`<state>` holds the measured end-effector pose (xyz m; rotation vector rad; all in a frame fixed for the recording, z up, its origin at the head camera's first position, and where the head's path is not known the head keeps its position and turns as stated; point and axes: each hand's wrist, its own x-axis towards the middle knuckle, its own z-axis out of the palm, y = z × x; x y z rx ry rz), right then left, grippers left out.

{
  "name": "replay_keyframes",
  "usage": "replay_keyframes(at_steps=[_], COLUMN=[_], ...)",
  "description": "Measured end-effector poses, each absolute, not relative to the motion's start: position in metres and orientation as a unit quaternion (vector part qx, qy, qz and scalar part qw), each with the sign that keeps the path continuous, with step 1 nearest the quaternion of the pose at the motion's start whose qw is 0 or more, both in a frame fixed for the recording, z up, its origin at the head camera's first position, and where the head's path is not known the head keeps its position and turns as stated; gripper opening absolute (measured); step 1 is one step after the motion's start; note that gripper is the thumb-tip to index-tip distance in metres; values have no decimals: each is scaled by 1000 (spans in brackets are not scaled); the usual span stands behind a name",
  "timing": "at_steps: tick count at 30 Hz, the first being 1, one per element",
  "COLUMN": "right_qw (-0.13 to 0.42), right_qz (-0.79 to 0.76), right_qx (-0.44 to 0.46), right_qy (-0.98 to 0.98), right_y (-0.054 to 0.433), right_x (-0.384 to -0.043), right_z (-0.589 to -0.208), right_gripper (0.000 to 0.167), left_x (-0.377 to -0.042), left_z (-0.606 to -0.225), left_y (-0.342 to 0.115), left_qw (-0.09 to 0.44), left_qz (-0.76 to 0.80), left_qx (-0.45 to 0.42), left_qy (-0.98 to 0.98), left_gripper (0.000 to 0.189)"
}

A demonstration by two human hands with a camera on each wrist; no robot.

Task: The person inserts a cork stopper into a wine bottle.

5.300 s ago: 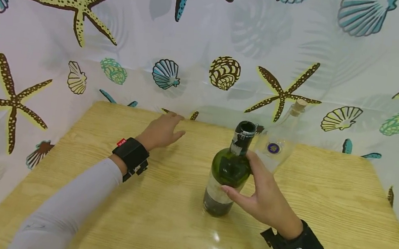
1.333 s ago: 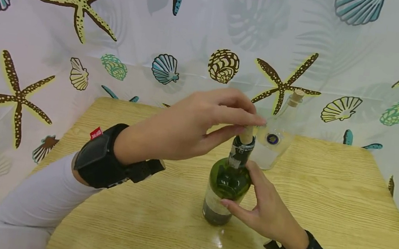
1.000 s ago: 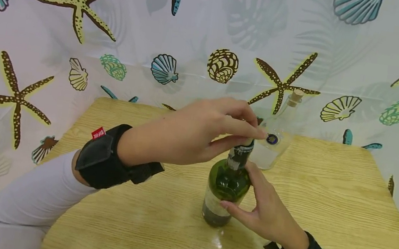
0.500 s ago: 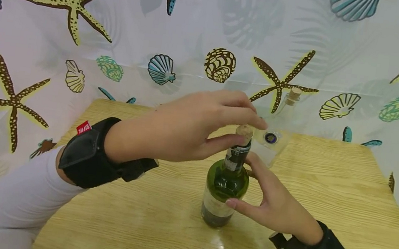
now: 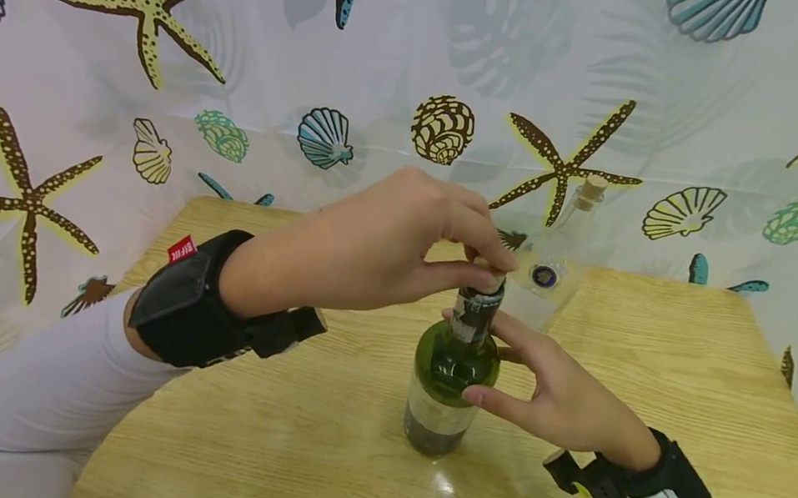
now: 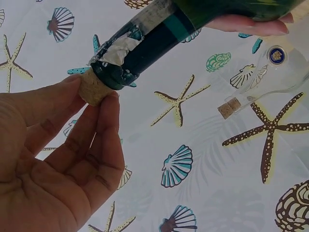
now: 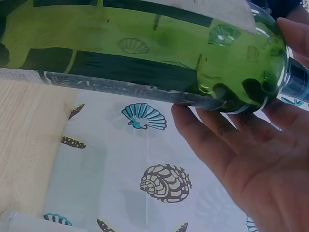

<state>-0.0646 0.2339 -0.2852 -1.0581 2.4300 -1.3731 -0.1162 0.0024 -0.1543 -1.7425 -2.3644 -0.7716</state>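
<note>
A green glass wine bottle (image 5: 455, 366) with a pale label stands upright on the table. In its mouth sits a cork (image 6: 91, 88), seen plainly in the left wrist view, part of it standing out above the torn dark foil. My left hand (image 5: 400, 241) pinches this cork between thumb and fingers from above. Lower down, my right hand (image 5: 563, 380) holds the bottle at its shoulder, thumb on the near side and fingers round behind. The right wrist view shows those fingers (image 7: 217, 125) against the green glass.
Behind the right hand stands a clear glass bottle (image 5: 539, 301) with a round blue badge and its own cork (image 5: 591, 192). The wooden table (image 5: 286, 419) ends at a hanging cloth (image 5: 377, 69) printed with starfish and shells.
The left hand has come from the table's back left to the green bottle's mouth, where a cork now sits. Its fingers lifted briefly, then closed again. The right hand shifted its hold slightly.
</note>
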Motion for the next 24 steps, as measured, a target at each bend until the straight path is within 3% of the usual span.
replay_keyframes(at_steps=[11,20,24], right_qw=[-11,21,72], right_qz=[-399,-458,-438], right_qx=[-324,-365,-374], right_qy=[858,810,814], right_y=[225,239,241], right_x=[-53,-59,-62], right_z=[-282,-261,-260], right_gripper=[67,69,70], left_x=[-112,-108,-111], left_z=[-160,-161,-158], left_y=[5,2,1], left_qw=[83,98,80], left_qz=[-246,-251,-251], left_qx=[-558,-577,-577], left_qy=[-788,-771,-773], left_gripper=[12,19,19])
